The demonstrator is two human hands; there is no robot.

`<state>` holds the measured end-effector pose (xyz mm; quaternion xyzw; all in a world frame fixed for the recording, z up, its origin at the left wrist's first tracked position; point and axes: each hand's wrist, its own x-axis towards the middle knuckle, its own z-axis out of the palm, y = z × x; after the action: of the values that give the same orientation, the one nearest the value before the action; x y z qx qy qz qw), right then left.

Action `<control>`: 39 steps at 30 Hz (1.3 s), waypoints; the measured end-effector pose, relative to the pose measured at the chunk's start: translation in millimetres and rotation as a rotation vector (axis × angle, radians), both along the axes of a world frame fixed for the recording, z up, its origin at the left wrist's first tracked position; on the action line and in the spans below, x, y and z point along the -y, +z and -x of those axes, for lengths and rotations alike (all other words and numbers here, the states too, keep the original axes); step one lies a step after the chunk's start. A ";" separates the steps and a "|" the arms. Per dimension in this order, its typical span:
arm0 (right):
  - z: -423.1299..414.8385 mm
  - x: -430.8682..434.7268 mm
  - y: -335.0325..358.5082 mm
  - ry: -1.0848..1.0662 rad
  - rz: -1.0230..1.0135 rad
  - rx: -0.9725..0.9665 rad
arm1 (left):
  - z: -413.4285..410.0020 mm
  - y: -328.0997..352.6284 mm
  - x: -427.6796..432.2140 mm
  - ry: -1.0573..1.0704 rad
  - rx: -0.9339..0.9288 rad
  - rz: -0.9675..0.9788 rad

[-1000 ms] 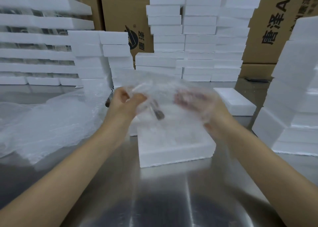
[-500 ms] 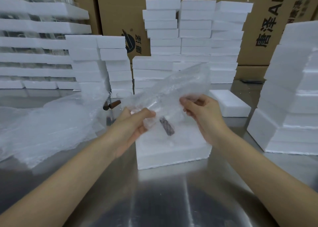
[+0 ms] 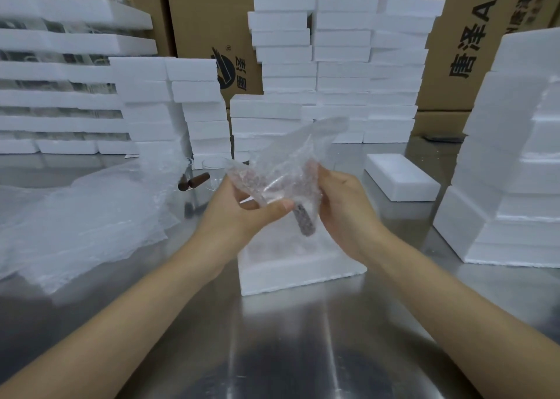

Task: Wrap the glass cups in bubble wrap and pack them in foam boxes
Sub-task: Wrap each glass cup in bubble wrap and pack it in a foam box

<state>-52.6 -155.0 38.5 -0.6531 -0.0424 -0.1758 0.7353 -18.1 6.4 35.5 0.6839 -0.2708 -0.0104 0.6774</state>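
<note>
Currently the left hand (image 3: 242, 214) is pinching a glass cup (image 3: 274, 190) through a sheet of bubble wrap (image 3: 291, 153), thumb on top, while the right hand (image 3: 345, 214) is gripping the wrap's other side with curled fingers, the bundle hanging in the air above a foam box (image 3: 300, 267) on the steel bench (image 3: 272, 344). The cup's dark handle (image 3: 304, 223) is poking down out of the wrap, and a loose pile of bubble wrap (image 3: 85, 217) is lying to the left, near more cups (image 3: 212, 168).
</note>
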 end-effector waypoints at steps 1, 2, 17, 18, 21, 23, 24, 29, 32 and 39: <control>-0.3 -0.4 1.5 -0.049 -0.040 0.009 | 0.5 -0.7 -0.4 -0.032 -0.006 -0.024; -2.0 2.3 0.9 -0.099 -0.065 0.017 | 0.1 -1.8 -1.0 -0.063 -0.032 -0.037; 7.5 -1.0 4.0 -0.035 0.406 0.053 | -6.6 -3.8 -5.0 0.095 0.067 0.017; 7.4 -1.9 4.5 -0.038 0.387 0.029 | -6.5 -5.1 -4.4 0.097 0.110 0.006; 4.8 1.3 6.5 0.069 0.129 -0.055 | -4.1 -8.4 -0.3 0.042 0.158 -0.029; 4.6 1.5 6.2 0.192 0.048 -0.025 | -2.6 -9.0 1.2 0.002 0.158 -0.022; 5.3 0.6 6.0 0.213 0.015 -0.014 | -2.1 -9.1 0.8 -0.014 0.157 -0.011; 6.5 2.5 6.8 0.050 -0.006 -0.145 | 1.2 -7.2 -3.5 -0.127 0.204 -0.056; 11.1 9.9 10.1 0.220 0.344 -0.195 | 4.9 -8.9 -3.8 -0.212 0.289 -0.142; 11.7 6.5 16.0 -0.056 0.482 0.047 | 1.2 -9.9 1.5 -0.303 0.340 -0.202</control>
<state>-64.3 -161.5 54.5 -0.8064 -0.0822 -0.1960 0.5518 -19.2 4.9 25.6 0.6916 -0.4778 -0.0236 0.5412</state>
